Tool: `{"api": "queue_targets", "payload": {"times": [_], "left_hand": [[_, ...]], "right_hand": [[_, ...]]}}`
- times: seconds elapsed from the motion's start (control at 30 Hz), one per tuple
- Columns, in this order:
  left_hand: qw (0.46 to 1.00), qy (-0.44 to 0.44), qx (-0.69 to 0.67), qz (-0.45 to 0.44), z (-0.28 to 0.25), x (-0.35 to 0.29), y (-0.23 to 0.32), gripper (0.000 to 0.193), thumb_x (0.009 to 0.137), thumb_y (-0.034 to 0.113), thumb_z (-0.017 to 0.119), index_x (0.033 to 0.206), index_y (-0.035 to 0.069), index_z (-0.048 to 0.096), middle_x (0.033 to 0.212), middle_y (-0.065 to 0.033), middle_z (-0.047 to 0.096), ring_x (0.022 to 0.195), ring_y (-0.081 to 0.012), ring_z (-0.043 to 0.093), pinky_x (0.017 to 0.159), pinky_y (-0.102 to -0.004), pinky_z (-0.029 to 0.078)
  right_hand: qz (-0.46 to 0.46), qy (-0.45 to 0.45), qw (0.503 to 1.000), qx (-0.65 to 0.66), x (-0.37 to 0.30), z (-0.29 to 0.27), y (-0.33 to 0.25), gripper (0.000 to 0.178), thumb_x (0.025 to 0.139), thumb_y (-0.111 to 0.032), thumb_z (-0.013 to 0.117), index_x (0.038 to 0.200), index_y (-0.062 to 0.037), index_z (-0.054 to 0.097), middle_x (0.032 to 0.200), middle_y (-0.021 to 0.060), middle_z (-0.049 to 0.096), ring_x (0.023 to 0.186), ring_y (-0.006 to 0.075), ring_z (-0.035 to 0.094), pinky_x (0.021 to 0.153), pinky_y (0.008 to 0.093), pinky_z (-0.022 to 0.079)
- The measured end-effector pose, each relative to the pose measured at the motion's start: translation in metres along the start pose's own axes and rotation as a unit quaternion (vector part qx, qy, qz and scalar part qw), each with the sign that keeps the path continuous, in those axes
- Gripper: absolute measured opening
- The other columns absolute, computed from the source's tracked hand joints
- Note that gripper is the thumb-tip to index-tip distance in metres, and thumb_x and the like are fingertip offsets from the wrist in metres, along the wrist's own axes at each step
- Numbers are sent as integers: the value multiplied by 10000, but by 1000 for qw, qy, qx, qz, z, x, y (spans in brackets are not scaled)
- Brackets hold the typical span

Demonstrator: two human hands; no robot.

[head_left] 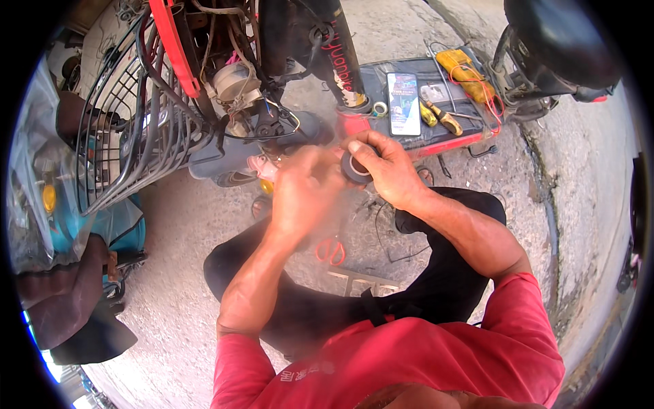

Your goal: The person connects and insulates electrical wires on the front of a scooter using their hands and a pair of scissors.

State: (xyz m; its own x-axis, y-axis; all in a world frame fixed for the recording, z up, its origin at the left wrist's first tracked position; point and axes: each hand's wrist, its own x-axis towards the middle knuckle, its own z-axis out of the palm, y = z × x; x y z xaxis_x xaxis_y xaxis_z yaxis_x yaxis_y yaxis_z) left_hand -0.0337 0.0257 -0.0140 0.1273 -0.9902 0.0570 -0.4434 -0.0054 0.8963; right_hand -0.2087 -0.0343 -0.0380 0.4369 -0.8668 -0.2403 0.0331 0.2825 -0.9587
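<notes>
My right hand [392,170] grips a roll of black electrical tape [355,168], with the thumb on top of its rim. Close beside the roll is my left hand [306,185]; its fingers are smeared by motion, so what they hold, if anything, is unclear. Both hands are raised in front of a red and black electric scooter [347,75]. Loose wires [278,117] hang from its opened front, just beyond my left hand. Below my hands, orange-handled scissors [330,251] lie on the ground between my knees.
On the scooter's footboard [422,146] lie a smartphone [404,105], yellow-handled pliers [446,120], a small tape roll [379,109] and a yellow meter [465,75] with red leads. A wire basket [129,129] stands at left. A black seat [558,41] fills the upper right.
</notes>
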Motion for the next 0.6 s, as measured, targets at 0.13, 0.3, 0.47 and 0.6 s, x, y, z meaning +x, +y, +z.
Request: {"api": "queue_targets", "payload": {"times": [0.13, 0.3, 0.47, 0.6], "left_hand": [[1000, -4, -15, -16, -1, -1, 3, 118, 922, 17, 673, 1019, -39, 708, 904, -63, 735, 810, -110, 683, 741, -299, 553], [1000, 3, 8, 5, 0, -1, -3, 108, 913, 16, 680, 1009, -28, 705, 898, -57, 724, 810, -109, 676, 733, -300, 547], [996, 16, 54, 62, 3, -1, -4, 62, 889, 10, 680, 946, -10, 666, 850, -61, 677, 764, -130, 660, 699, -322, 531], [987, 23, 107, 121, 0, 1, -4, 57, 867, 3, 671, 910, -6, 635, 824, -68, 651, 733, -147, 644, 680, -332, 522]], "right_hand": [[4, -2, 1000, -5, -1, -1, -3, 345, 1057, -291, 598, 1158, 35, 652, 879, 71, 697, 742, 132, 663, 633, 307, 541], [-23, 3, 999, -37, -2, 0, -2, 341, 1056, -286, 596, 1148, 37, 655, 869, 76, 698, 745, 125, 663, 636, 312, 541], [-45, 12, 997, -56, -2, 3, 3, 327, 1048, -279, 601, 1140, 28, 663, 889, 86, 703, 747, 133, 676, 650, 317, 552], [-52, 5, 996, -70, -3, 4, 5, 326, 1045, -279, 603, 1135, 29, 662, 897, 87, 705, 750, 144, 688, 656, 319, 558]]}}
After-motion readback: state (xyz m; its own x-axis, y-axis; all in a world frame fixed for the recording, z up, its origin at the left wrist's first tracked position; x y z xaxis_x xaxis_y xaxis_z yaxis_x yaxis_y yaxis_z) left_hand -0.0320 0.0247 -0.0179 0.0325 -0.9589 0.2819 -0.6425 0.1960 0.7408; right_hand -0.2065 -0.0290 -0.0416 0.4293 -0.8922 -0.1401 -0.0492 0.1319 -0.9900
